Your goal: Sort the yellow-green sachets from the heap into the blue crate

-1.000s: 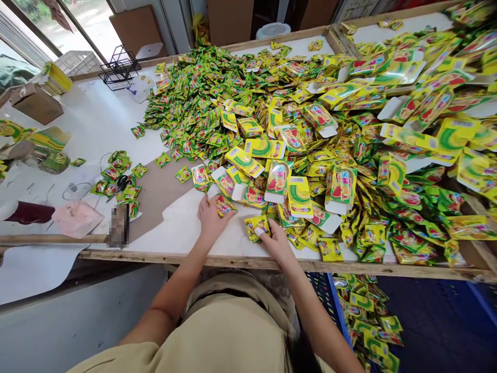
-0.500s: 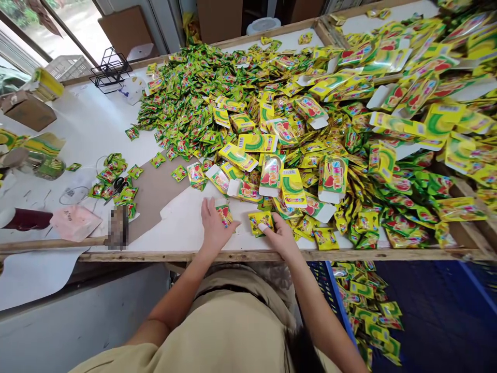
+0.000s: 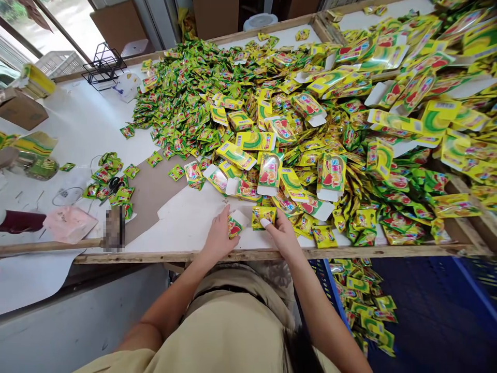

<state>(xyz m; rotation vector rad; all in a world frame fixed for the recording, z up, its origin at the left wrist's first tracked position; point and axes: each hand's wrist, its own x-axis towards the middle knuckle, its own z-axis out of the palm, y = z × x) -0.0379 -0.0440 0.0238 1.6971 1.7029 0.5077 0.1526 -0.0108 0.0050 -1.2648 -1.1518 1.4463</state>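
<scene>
My left hand point(image 3: 216, 234) is closed around a small printed carton point(image 3: 235, 226) low over the front of the table. Its white flap stands open on the side toward my right hand. In my right hand point(image 3: 286, 235) is a yellow candy packet point(image 3: 263, 216), pinched with the thumb on top; whether more packets lie under it I cannot tell. A narrow gap separates packet and carton. Just beyond both hands lie more cartons with open flaps, among them an upright one point(image 3: 271, 173) and another point(image 3: 331, 176). A loose yellow packet point(image 3: 324, 236) rests right of my right hand.
A large heap of green packets point(image 3: 182, 93) spreads across the back. Wooden edging point(image 3: 163, 257) runs along the table front. At left are scissors point(image 3: 113, 187), a pink packet point(image 3: 70, 224) and a clear jar point(image 3: 41, 163). A blue crate point(image 3: 419, 311) with packets stands below right.
My left hand has brought the carton right and closer to me, nearer the packet. My right hand still pinches the yellow packet, shifted slightly. The view has moved a little.
</scene>
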